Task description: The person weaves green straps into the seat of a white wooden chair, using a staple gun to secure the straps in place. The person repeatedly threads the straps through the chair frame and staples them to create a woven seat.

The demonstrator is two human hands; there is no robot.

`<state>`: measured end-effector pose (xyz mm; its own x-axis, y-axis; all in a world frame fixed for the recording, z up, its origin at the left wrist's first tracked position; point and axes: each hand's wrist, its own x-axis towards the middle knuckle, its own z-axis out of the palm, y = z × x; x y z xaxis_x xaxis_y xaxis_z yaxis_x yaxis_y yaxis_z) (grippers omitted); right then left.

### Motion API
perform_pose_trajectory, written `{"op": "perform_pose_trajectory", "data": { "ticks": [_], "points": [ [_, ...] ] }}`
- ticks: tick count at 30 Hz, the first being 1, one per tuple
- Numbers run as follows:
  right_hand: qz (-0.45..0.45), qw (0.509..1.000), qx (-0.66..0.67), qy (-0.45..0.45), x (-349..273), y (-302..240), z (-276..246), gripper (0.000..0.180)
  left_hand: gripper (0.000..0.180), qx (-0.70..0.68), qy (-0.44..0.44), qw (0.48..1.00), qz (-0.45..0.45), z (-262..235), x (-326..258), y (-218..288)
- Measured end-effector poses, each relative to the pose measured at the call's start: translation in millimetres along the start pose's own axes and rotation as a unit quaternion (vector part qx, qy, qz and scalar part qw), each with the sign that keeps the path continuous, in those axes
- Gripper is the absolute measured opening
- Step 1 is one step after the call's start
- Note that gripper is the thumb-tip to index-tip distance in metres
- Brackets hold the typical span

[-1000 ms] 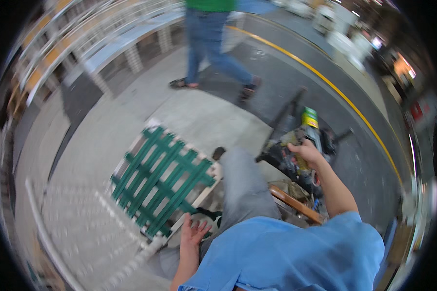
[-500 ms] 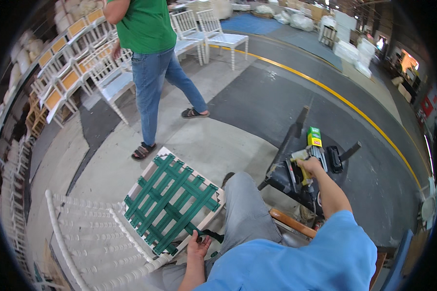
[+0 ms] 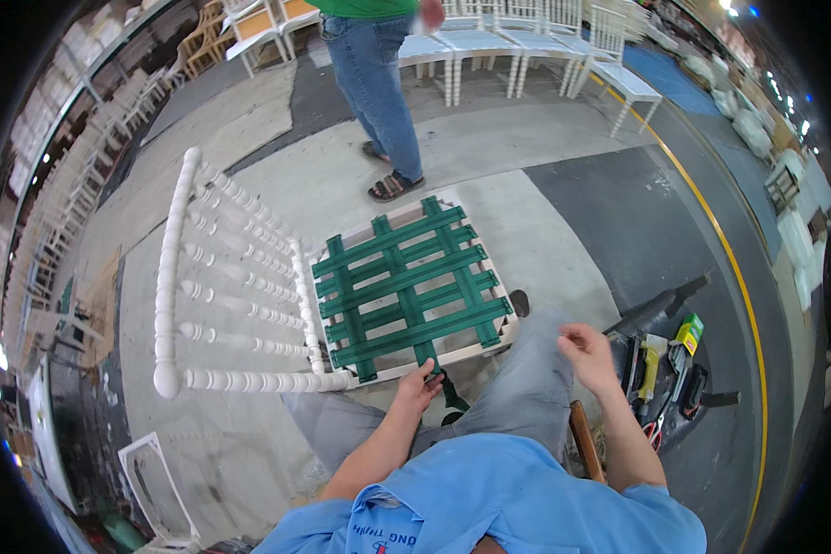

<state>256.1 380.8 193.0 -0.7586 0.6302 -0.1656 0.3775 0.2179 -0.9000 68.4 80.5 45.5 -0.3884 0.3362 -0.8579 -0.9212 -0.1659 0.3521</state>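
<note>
A white chair frame stands in front of me, its turned-spindle backrest (image 3: 164, 277) on the left. Green webbing straps (image 3: 406, 286) are woven across its wooden seat frame (image 3: 471, 353). At the seat's near edge my left hand (image 3: 419, 386) is closed on a strap, whose loose green end (image 3: 452, 397) hangs down past the fingers. My right hand (image 3: 589, 358) is above my right knee, its fingers curled in; whatever they hold, if anything, is hidden. To its right, a yellow-handled tool (image 3: 650, 371) lies on a black stool (image 3: 679, 429).
On the stool lie red-handled scissors (image 3: 654, 432), a green-yellow box (image 3: 690, 332) and a black tool (image 3: 694, 392). Beyond the seat stands a person in jeans (image 3: 379, 92). White chairs (image 3: 623, 78) line the back. A wooden bar (image 3: 584, 441) is beside my right leg.
My right hand has let go of the yellow tool and moved left from the stool toward my knee. My left hand stays at the seat edge. My view has swung left.
</note>
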Motion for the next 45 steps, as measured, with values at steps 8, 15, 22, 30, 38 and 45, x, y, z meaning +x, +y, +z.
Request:
{"op": "perform_pose_trajectory", "data": {
  "ticks": [8, 15, 22, 30, 38, 45],
  "points": [
    [-0.013, 0.972, 0.055, -0.226, 19.1, -36.9, 116.3, 0.033, 0.043, 0.047, 0.052, 0.997, 0.041, 10.9, 1.7, -8.1],
    [0.004, 0.926, -0.154, -0.343, 49.5, -8.0, 167.3, 0.04, 0.038, 0.117, 0.064, 0.98, 0.146, 21.7, 16.3, -14.2],
    [0.294, 0.872, 0.022, -0.391, 62.2, 45.5, 204.8, 0.047, 0.033, 0.28, 0.019, 0.959, 0.038, 5.1, 3.6, -68.8],
    [0.159, 0.885, -0.027, -0.436, 68.7, 93.9, 249.6, 0.038, 0.032, 0.47, 0.064, 0.88, 0.021, -4.7, -2.8, -70.9],
    [0.099, 0.787, -0.398, -0.462, 85.2, 146.2, 280.1, 0.058, 0.047, 0.643, 0.15, 0.47, 0.585, 2.9, -13.2, 26.4],
    [-0.158, 0.827, -0.404, -0.357, 105.9, 196.7, 303.5, 0.056, 0.067, 0.786, 0.057, 0.459, 0.411, 3.5, 28.9, 53.0]
  ]
}}
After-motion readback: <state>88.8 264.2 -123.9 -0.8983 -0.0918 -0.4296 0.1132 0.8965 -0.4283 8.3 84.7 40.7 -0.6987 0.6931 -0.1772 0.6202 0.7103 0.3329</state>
